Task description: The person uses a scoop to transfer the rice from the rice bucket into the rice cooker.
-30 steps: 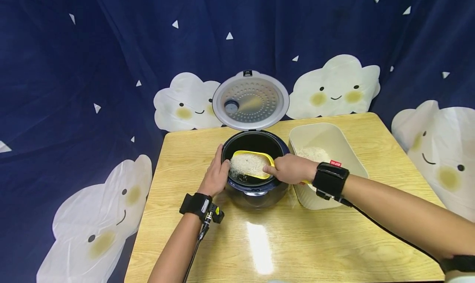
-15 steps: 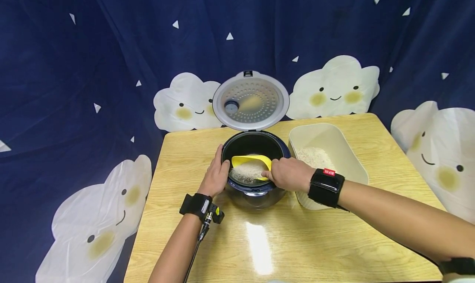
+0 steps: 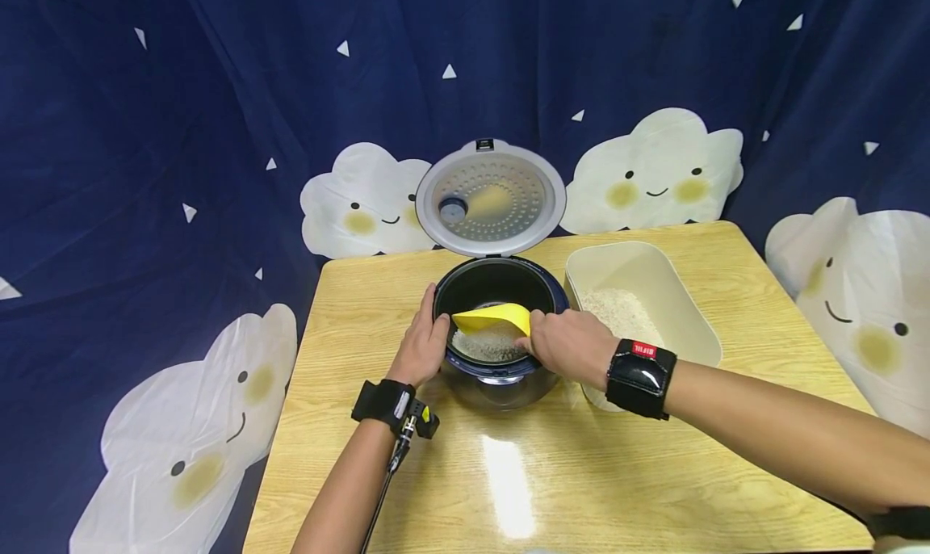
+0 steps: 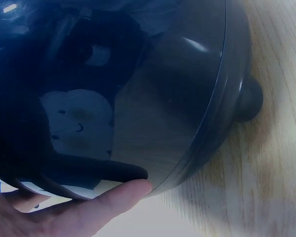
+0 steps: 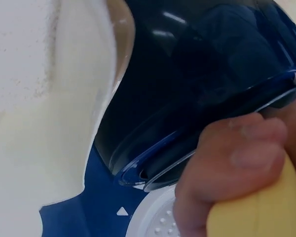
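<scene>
My right hand (image 3: 570, 340) grips the handle of a yellow scoop (image 3: 501, 316), its fingers curled round the handle in the right wrist view. The scoop is tilted on its side over the pot of a dark blue rice cooker (image 3: 501, 388). White rice (image 3: 487, 344) lies below the scoop at the near side of the pot; the pot's floor is partly hidden. My left hand (image 3: 421, 344) rests against the cooker's left side with extended fingers, and its thumb is near the rim. In the left wrist view a finger (image 4: 118, 197) touches the glossy cooker wall.
The cooker's lid (image 3: 492, 199) stands raised at the back. A cream bin (image 3: 679, 304) holding loose rice (image 3: 621, 312) stands close to the cooker's right side, under my right wrist. All stand on a wooden table (image 3: 378, 287) before a dark blue curtain (image 3: 407, 53).
The scoop has turned from nearly level, heaped with rice, to tipped on its side, and rice has fallen from it into the pot. My right wrist has rotated; the left hand has stayed put.
</scene>
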The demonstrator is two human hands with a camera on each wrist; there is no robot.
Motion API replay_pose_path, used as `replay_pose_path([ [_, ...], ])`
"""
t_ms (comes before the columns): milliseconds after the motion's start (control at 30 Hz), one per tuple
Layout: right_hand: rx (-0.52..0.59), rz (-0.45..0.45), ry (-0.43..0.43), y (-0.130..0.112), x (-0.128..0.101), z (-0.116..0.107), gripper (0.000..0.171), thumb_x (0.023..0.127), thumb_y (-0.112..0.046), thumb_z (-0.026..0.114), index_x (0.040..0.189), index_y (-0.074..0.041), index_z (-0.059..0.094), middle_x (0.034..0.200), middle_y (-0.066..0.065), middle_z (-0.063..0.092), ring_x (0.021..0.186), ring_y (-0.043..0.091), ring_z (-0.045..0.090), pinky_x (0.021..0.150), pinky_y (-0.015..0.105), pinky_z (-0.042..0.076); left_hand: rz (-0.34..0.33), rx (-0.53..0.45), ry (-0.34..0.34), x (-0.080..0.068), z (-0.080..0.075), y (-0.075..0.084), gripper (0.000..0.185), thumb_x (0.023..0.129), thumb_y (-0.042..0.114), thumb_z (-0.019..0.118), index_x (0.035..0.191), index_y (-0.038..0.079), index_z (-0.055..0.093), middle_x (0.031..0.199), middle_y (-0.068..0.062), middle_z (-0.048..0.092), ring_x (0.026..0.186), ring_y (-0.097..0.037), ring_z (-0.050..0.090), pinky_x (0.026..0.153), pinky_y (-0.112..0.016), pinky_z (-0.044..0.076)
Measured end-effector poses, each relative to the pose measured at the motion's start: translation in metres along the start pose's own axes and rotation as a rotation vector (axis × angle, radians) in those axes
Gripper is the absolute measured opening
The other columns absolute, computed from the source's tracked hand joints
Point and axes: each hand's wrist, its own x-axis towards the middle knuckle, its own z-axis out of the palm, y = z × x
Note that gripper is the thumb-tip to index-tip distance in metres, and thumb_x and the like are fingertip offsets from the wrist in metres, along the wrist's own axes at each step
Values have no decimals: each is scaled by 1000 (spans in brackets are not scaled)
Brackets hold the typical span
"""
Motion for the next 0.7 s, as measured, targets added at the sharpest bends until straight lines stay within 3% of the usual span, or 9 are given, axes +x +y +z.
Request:
replay_pose_path([
  [233,-180,-98,174,1,-5,7,44,97,-43,70,80,-7,49,53,-1,42,43,19,52,40,34,48,-18,3,-8,-1,0,2,65,109,43,29,168,33,5,175,-3,20,161,-28,24,131,-52,24],
  [467,-306,-147,231,3,-9,9,45,98,-44,68,80,-9,47,53,-2,37,41,14,44,37,28,43,-11,-2,-3,-2,-1,2,64,109,42,29,168,33,4,176,-2,19,162,-28,23,132,-52,23],
  [567,-285,-142,232,6,-10,6,44,98,-43,68,80,-9,47,53,-2,37,42,15,45,37,29,45,-15,7,-3,-2,-1,2,64,109,43,29,167,34,4,176,-2,19,162,-28,22,132,-52,23],
  [700,-108,-84,139,15,-8,-1,41,101,-40,66,82,-7,48,54,-2,40,43,17,48,39,33,45,-24,15,-6,-1,0,2,65,108,45,28,167,34,4,176,-1,19,162,-27,22,132,-52,22],
])
